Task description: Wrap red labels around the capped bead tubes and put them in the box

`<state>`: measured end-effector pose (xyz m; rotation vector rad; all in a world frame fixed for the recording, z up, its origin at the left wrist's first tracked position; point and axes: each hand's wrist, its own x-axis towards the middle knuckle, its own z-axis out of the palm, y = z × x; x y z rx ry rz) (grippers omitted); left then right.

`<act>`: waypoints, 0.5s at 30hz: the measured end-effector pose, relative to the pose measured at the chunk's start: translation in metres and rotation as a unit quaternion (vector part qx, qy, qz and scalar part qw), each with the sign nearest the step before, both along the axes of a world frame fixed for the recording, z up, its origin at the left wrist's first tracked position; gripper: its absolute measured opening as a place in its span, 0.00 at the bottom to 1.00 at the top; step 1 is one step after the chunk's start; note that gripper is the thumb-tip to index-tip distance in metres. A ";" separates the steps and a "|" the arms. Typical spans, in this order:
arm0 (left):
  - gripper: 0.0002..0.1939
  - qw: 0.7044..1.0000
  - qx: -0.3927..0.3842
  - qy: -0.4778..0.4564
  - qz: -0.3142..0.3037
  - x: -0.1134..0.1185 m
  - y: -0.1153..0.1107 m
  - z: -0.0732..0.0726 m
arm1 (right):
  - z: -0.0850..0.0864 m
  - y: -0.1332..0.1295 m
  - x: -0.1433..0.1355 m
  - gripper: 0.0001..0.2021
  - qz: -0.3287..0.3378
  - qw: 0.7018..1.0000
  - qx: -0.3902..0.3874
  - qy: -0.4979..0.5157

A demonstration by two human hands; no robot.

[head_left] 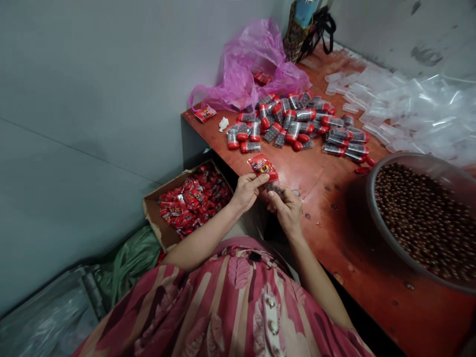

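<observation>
Pinching a small red-topped packet (262, 165) with both hands, just over the near-left edge of the table (323, 253). Gripping the red film near its lower edge with the left hand (248, 192), thumb on top and fingers curled beneath; closing the right hand (288, 207) at five o'clock on the darker lower part, thumb and fingertips nearly together. Looks very light, thin and crinkly in the red film, probably slippery from the gloss and easy to crease or tear. Seems firmer toward the dark, bead-filled end; best held there, with only a gentle pinch on the film. Cannot tell how tightly sealed.

From the hands, spotting a pile of filled tubes (293, 130) with red ends between twelve and one, a crumpled pink bag (256, 64) near twelve, clear plastic tubes (412, 116) at two, and a wide basin (383, 245) of brown balls (427, 218) at three. Also noting a cardboard box (153, 213) of red packets (195, 198) at nine, below table height, with green sacking (137, 255) toward eight. Resting most goods on worn, spotted red paint, beside a plain grey wall (82, 89) at ten.
</observation>
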<state>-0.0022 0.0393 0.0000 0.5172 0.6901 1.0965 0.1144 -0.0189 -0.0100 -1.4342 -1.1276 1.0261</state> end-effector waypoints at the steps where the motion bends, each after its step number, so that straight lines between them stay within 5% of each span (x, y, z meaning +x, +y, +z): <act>1: 0.11 1.000 0.003 0.004 -0.012 -0.002 0.001 0.000 | 0.000 0.000 0.000 0.10 0.001 1.000 0.006 -0.002; 9: 0.13 0.999 -0.040 -0.025 0.000 -0.002 0.002 0.009 | -0.001 -0.001 0.001 0.10 0.002 0.999 -0.002 0.034; 15: 0.17 1.000 0.002 0.018 -0.010 0.001 -0.005 0.009 | 0.001 -0.001 0.005 0.11 0.038 0.992 -0.039 0.110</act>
